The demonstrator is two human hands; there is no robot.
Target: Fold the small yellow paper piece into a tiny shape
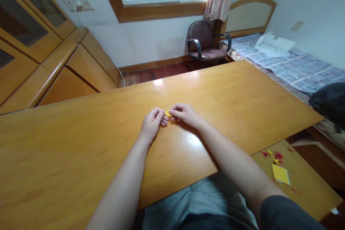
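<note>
A small folded piece of yellow paper (167, 113) is pinched between my two hands, just above the wooden table (94, 143). My left hand (154, 120) grips its left end between thumb and fingers. On the other side, my right hand (183, 113) holds the right end, thumb on top. Most of the paper is covered by my fingers, so its exact folded shape cannot be made out.
On a lower wooden surface (307, 172) at right lie a stack of yellow paper squares (280, 174) and several small red and yellow folded paper pieces (277, 156). Beyond the table stand an armchair (202, 39), a bed (296, 64) and wooden cabinets (81, 68).
</note>
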